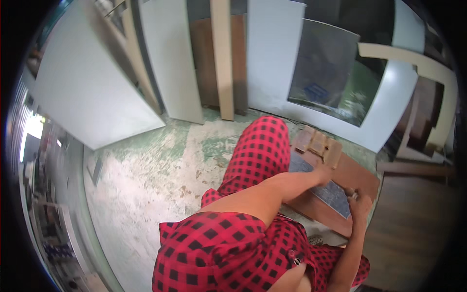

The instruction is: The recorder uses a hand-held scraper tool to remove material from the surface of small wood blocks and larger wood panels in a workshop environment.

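Observation:
A reddish-brown board (357, 175) lies low in front of me to the right, with a speckled grey-blue strip (328, 194) along its middle. My left hand (323, 173) is over the strip, beside a brown and yellowish wooden block piece (318, 146) at the board's far end. Its fingers are blurred and mostly hidden, so whether it grips the block cannot be made out. Near the board's right edge, my right hand (359, 203) has curled fingers with a small pale spot at their tips. What they hold is too small to name.
Tall white panels (170, 63) and a tan plank (222, 58) lean along the far side. A white frame with a rectangular cutout (389, 104) stands behind the board. Dark wood-grain sheet (411, 214) lies at right. The floor (141, 194) is worn and stained.

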Demonstrator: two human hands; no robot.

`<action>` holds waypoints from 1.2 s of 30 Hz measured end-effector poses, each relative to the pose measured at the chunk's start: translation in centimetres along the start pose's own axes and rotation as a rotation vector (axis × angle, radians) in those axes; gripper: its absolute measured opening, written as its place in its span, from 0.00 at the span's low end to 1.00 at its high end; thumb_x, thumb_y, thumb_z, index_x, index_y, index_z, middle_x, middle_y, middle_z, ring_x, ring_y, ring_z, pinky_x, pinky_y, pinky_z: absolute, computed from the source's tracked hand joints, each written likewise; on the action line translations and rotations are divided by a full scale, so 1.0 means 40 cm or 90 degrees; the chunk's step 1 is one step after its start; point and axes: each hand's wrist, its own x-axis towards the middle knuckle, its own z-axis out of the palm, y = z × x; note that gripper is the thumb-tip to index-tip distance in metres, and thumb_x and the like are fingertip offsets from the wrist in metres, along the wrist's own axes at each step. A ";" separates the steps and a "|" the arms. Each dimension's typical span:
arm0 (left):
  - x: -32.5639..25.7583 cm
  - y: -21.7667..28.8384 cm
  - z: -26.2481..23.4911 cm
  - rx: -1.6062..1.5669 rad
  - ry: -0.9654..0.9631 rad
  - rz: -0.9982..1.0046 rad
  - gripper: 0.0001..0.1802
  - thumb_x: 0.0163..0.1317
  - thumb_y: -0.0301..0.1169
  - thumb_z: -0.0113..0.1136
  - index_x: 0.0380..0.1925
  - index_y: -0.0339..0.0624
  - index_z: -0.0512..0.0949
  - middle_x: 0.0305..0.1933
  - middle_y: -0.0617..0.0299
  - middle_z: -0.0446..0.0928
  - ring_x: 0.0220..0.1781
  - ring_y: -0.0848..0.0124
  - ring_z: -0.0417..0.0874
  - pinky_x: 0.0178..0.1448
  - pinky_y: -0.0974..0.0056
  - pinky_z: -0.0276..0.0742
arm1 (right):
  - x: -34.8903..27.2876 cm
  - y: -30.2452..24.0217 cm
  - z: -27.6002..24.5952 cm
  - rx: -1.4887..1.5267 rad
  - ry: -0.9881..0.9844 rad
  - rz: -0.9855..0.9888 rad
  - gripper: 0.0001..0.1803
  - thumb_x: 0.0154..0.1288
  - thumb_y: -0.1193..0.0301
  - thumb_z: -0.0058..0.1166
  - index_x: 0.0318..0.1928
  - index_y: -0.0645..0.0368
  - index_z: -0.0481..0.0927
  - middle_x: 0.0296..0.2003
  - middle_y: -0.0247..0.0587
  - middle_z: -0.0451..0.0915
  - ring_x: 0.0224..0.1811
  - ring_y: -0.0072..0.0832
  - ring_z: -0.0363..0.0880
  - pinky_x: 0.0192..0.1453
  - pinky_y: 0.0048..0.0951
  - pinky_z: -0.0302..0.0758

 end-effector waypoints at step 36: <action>-0.685 0.431 -0.830 -0.129 0.422 0.779 0.12 0.52 0.31 0.59 0.33 0.34 0.74 0.29 0.54 0.76 0.26 0.64 0.77 0.32 0.62 0.75 | 0.008 -0.151 0.110 0.022 -0.264 -0.164 0.12 0.39 0.72 0.57 0.29 0.55 0.85 0.33 0.46 0.83 0.39 0.40 0.82 0.39 0.39 0.78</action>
